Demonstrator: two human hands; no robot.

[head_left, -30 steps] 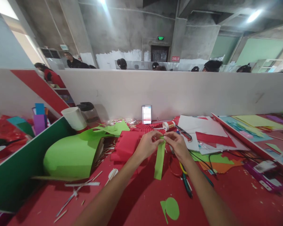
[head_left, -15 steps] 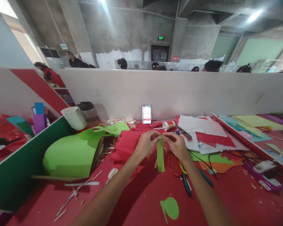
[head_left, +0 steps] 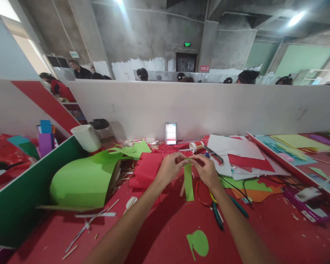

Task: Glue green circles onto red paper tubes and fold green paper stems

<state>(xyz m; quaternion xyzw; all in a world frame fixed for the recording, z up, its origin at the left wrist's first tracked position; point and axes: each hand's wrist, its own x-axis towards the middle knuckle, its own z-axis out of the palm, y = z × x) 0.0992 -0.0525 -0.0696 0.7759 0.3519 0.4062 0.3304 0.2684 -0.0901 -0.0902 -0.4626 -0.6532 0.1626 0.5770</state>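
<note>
A narrow green paper strip (head_left: 189, 183) hangs down between my two hands, its top end pinched at the fingertips. My left hand (head_left: 171, 167) closes thumb and finger on the strip's upper left corner. On the other side my right hand (head_left: 206, 168) pinches the same end, so the fingertips of both hands nearly meet. The fingers hide how the top edge is folded. Just left of my left hand lies a bundle of red paper (head_left: 147, 170). Pliers with dark green handles (head_left: 218, 216) lie below my right wrist.
A curled green sheet (head_left: 82, 181) leans at the left, near a white cup (head_left: 86, 137). A phone (head_left: 171, 132) stands against the white partition (head_left: 143, 110). Green cut-outs (head_left: 200, 243) lie in front. White paper (head_left: 233, 148) and a purple tool (head_left: 305, 207) are at the right.
The strip's hanging end has swung slightly to the right. Both hands stay at nearly the same spot, fingers still pinched. A person in the background has shifted left.
</note>
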